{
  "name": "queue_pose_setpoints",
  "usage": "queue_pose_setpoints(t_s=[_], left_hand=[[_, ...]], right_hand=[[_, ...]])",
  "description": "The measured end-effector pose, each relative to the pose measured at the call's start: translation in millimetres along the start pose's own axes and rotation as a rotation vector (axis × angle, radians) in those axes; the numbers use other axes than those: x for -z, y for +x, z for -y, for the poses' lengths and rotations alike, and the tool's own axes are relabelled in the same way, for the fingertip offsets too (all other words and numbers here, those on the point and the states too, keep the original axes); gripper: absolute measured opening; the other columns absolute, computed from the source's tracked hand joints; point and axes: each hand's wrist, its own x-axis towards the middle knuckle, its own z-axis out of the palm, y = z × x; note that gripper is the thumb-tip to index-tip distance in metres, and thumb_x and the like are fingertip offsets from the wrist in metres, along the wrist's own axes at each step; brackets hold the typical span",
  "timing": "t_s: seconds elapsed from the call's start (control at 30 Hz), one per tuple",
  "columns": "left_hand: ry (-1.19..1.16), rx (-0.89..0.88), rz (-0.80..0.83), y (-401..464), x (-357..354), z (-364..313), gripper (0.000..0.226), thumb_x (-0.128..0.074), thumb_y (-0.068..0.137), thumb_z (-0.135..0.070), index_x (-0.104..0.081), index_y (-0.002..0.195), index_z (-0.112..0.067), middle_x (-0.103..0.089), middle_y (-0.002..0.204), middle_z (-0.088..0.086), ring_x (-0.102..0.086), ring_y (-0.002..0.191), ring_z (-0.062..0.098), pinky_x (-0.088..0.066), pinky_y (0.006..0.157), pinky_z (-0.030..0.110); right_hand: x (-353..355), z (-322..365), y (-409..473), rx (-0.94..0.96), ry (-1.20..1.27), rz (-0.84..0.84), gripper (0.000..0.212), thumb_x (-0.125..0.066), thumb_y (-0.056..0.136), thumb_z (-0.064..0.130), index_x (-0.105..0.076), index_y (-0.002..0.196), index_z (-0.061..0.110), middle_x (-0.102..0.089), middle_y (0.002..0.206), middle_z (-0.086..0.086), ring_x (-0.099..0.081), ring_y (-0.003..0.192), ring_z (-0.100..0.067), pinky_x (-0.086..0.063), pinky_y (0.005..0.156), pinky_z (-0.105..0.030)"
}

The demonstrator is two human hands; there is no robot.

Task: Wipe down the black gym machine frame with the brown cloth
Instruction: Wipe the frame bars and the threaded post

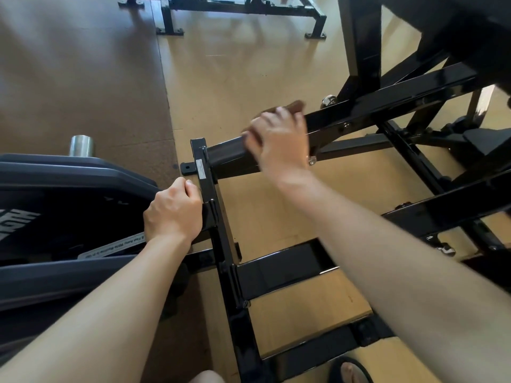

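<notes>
Black gym machine frame (pixel 359 111) stands on the tan floor (pixel 235 78), low before the person, and its square tubes are seen from above. The tube being wiped has its long axis running from the upright end plate (pixel 203 172) at centre up and away to the right, where it meets the upright post; it rises slightly toward that far end. Brown cloth (pixel 294 107) is pressed onto the top of this tube under the right hand (pixel 279 139), whose fingers are curled over the cloth and the tube's far edge, though motion blur hides the exact hold. The stroke would best be run along the tube's length, with steady downward pressure, and the cloth wrapped round so that the side faces are also covered. The left hand (pixel 174 211) is closed round the cross bar just below the end plate, seemingly as a brace. A dark weight plate (pixel 69 194) lies just left of that hand.
</notes>
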Motion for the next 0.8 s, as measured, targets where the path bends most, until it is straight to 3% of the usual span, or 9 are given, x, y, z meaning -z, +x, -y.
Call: queue_pose_setpoints(t_s=[0.13, 0.3, 0.43, 0.57, 0.67, 0.8], left_hand=[[0.016, 0.018, 0.011, 0, 2, -2, 0.042, -0.022, 0.109, -0.040, -0.053, 0.090, -0.019, -0.057, 0.076, 0.005, -0.055, 0.067, 0.022, -0.052, 0.068, 0.041], [-0.003, 0.006, 0.010, -1, 2, -2, 0.040, -0.023, 0.110, -0.039, -0.053, 0.092, -0.020, -0.055, 0.074, 0.002, -0.053, 0.065, 0.016, -0.046, 0.063, 0.036], [-0.001, -0.004, -0.010, 0, 1, -1, 0.038, -0.024, 0.110, -0.038, -0.054, 0.094, -0.021, -0.053, 0.073, -0.001, -0.052, 0.065, 0.014, -0.049, 0.065, 0.036], [-0.010, -0.002, -0.017, -1, 0, -1, 0.038, -0.024, 0.110, -0.038, -0.055, 0.095, -0.021, -0.056, 0.075, 0.000, -0.056, 0.068, 0.018, -0.054, 0.068, 0.038], [-0.008, 0.001, -0.020, 1, -1, -1, 0.037, -0.025, 0.110, -0.038, -0.054, 0.094, -0.022, -0.056, 0.075, 0.000, -0.057, 0.068, 0.018, -0.058, 0.070, 0.041], [-0.016, 0.013, -0.006, 1, 1, -1, 0.040, -0.025, 0.109, -0.040, -0.054, 0.088, -0.021, -0.058, 0.077, 0.003, -0.058, 0.069, 0.021, -0.056, 0.071, 0.043]], right_hand=[[-20, 78, -18, 0.170, 0.054, 0.116, 0.040, -0.034, 0.106, 0.053, -0.061, 0.128, 0.034, -0.055, 0.147, 0.006, -0.031, 0.149, -0.025, -0.010, 0.125, -0.049], [-12, 30, -7, 0.353, 0.034, 0.155, 0.041, -0.044, 0.103, 0.055, -0.056, 0.135, 0.034, -0.049, 0.152, 0.003, -0.032, 0.149, -0.027, -0.019, 0.122, -0.052], [5, -47, 22, 0.086, 0.019, -0.016, 0.039, -0.046, 0.102, 0.054, -0.062, 0.125, 0.027, -0.063, 0.134, -0.004, -0.043, 0.140, -0.034, -0.027, 0.118, -0.053], [6, -36, 23, -0.141, -0.029, -0.021, 0.039, -0.038, 0.105, 0.054, -0.060, 0.124, 0.029, -0.062, 0.133, -0.004, -0.039, 0.141, -0.031, -0.027, 0.118, -0.053], [-3, 12, 8, -0.067, 0.015, 0.022, 0.039, -0.034, 0.105, 0.054, -0.061, 0.118, 0.028, -0.065, 0.124, 0.001, -0.045, 0.132, -0.027, -0.028, 0.115, -0.050], [-17, 66, -15, 0.096, 0.081, 0.031, 0.036, -0.038, 0.105, 0.051, -0.064, 0.119, 0.030, -0.064, 0.128, 0.002, -0.045, 0.132, -0.026, -0.028, 0.114, -0.052]])
